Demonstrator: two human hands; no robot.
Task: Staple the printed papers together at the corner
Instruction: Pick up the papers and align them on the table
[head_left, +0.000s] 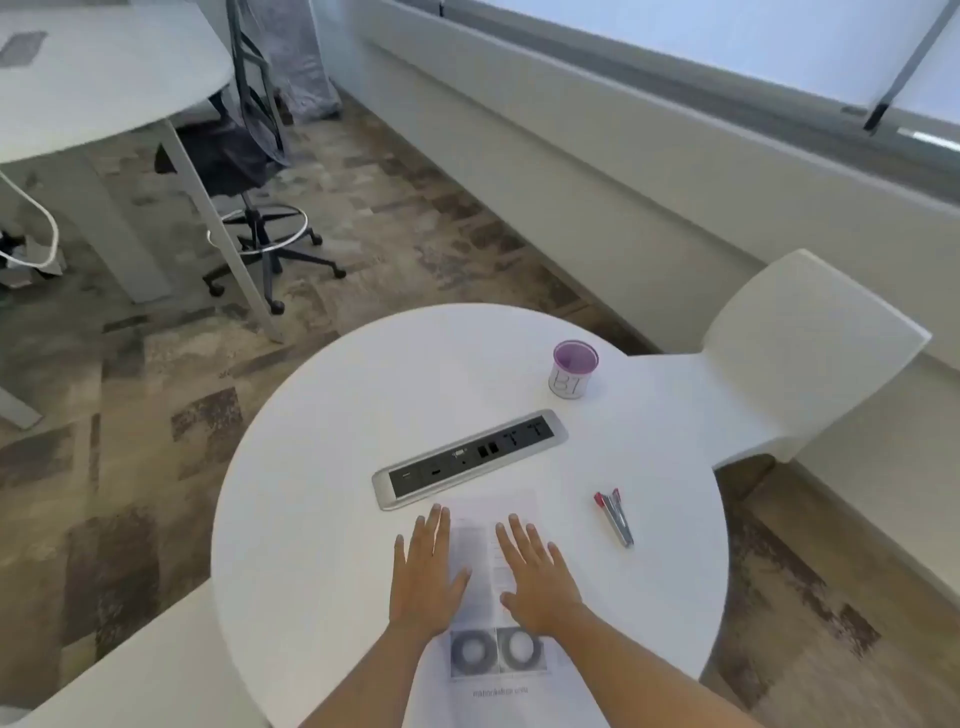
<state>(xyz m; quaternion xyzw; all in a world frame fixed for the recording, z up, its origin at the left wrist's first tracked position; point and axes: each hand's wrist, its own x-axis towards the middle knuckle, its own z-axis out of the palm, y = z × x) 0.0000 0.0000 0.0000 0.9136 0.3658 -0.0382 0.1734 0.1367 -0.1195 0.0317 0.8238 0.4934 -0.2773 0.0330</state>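
Printed papers (480, 561) lie flat on the round white table (322, 519), near its front edge, with text and two dark ring pictures facing away from me. My left hand (426, 571) rests palm down on the papers' left side, fingers spread. My right hand (537, 571) lies palm down on their right side, fingers apart. Neither hand grips anything. A silver and red stapler (615, 517) sits on the table to the right of the papers, about a hand's width from my right hand.
A metal power and socket strip (470, 457) is set into the table just beyond the papers. A white cup with a purple inside (574, 369) stands at the far right. A white chair (800, 358) is at the right; an office chair (254, 171) and another table (104, 78) stand far left.
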